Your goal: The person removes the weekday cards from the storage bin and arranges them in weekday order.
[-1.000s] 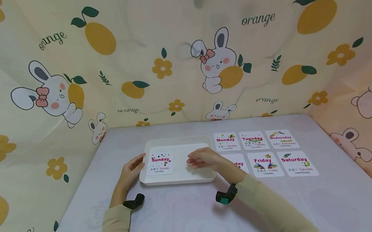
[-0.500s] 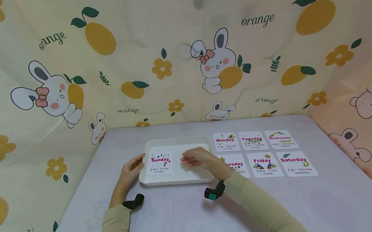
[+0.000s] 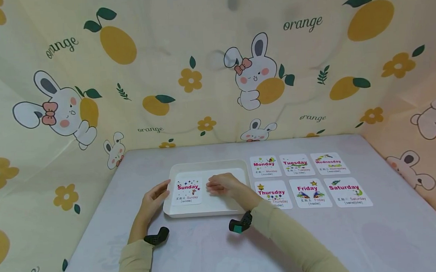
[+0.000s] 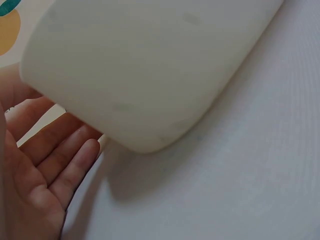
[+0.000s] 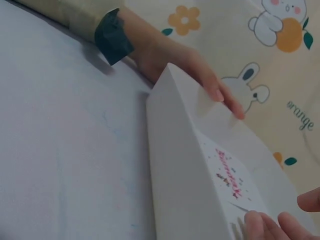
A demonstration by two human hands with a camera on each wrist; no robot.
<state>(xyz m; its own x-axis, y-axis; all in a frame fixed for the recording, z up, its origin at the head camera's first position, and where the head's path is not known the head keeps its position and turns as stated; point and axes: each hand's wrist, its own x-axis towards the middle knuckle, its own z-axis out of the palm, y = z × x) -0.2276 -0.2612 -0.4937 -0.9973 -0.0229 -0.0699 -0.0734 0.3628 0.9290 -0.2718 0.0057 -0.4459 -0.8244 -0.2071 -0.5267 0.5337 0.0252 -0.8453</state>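
A white tray (image 3: pixel 213 213) lies on the table, with a square Sunday card (image 3: pixel 187 193) face up in its left part. My left hand (image 3: pixel 150 202) is at the tray's left rim; its fingertips rest on the rim, and its fairly straight lower fingers (image 4: pixel 75 162) lie along the outside wall in the left wrist view. Over the middle of the tray is my right hand (image 3: pixel 225 185), its fingers loosely bent and nothing visible between them. Its thumb (image 5: pixel 310 200) stands apart from the fingers in the right wrist view. The card lies just left of these fingertips.
Right of the tray, cards stand in two rows: Monday (image 3: pixel 264 166), Tuesday (image 3: pixel 297 165) and Wednesday (image 3: pixel 330 164) behind, Thursday (image 3: pixel 272 193), Friday (image 3: pixel 310 193) and Saturday (image 3: pixel 348 192) in front. The right forearm passes close by Thursday. A patterned cloth (image 3: pixel 208 72) hangs behind the table.
My right hand has moved left over the tray, towards the Sunday card, uncovering most of the Thursday card. The left hand, the tray and the Sunday card have stayed in place.
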